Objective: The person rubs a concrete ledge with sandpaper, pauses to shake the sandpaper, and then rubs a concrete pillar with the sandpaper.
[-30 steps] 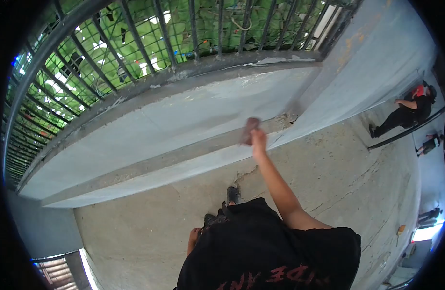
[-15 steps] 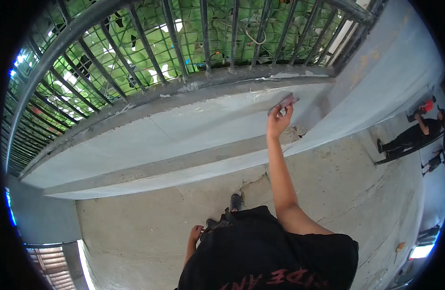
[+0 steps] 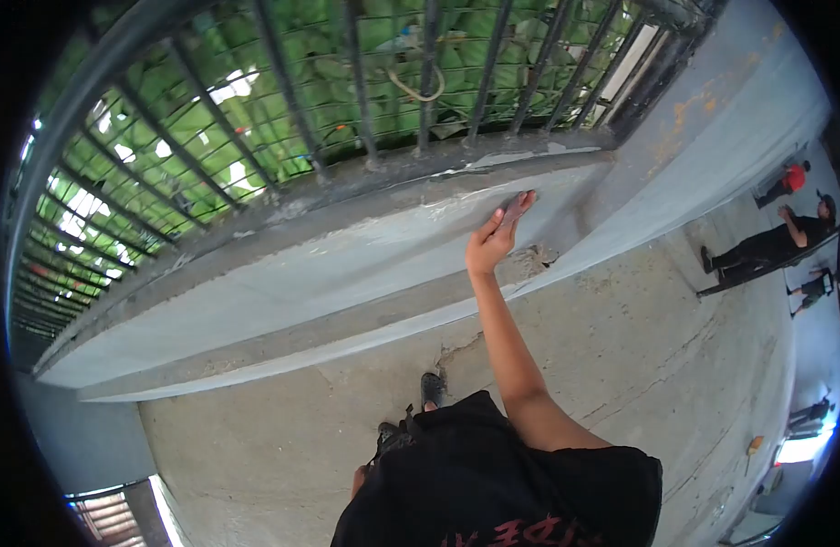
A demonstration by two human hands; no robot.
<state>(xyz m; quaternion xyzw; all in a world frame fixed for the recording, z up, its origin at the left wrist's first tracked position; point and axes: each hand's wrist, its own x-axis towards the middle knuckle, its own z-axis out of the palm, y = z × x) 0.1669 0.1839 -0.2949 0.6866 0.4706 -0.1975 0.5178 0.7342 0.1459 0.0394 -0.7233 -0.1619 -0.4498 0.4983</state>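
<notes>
My right hand [image 3: 493,244] is closed around a small flat reddish-brown block [image 3: 513,213], like a sanding block. The arm reaches forward, and the block lies against the upper face of the low grey wall [image 3: 347,258], near its right end. Pale scuffed patches mark the wall just under its top edge. Of my left hand [image 3: 359,478] only a sliver shows at my left side; its fingers are hidden behind my black shirt [image 3: 475,483].
Black metal railing [image 3: 427,82] with wire mesh tops the wall, green leaves behind it. A grey pillar [image 3: 684,137] rises at the right. Cracked concrete floor [image 3: 283,447] lies below. A person in black [image 3: 785,242] and a person in red [image 3: 789,182] are farther right.
My right hand has shifted slightly left and turned, still holding the block at the wall. My left hand has mostly slipped behind my shirt. The camera view has tilted.
</notes>
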